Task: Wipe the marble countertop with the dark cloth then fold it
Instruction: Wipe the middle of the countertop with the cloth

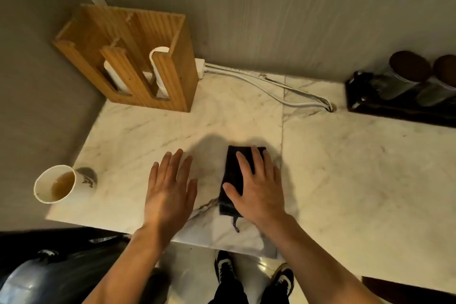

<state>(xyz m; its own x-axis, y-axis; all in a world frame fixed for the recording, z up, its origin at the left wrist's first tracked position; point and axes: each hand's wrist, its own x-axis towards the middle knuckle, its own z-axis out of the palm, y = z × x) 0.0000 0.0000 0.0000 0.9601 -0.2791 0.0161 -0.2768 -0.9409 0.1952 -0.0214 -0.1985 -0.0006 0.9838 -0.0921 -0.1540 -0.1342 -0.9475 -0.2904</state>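
Note:
The dark cloth (233,175) lies folded into a narrow rectangle near the front of the white marble countertop (345,168), a loose thread trailing from its near end. My right hand (256,187) rests flat on top of it, fingers spread, covering its right half. My left hand (170,187) hovers flat and open over bare marble just left of the cloth, apart from it and holding nothing.
A paper cup of brown liquid (55,184) stands at the counter's left front corner. A wooden cup dispenser (138,57) stands at the back left, white cables (271,86) run along the wall, and a dark tray with jars (404,96) sits back right. A bin with a black bag (49,271) stands below.

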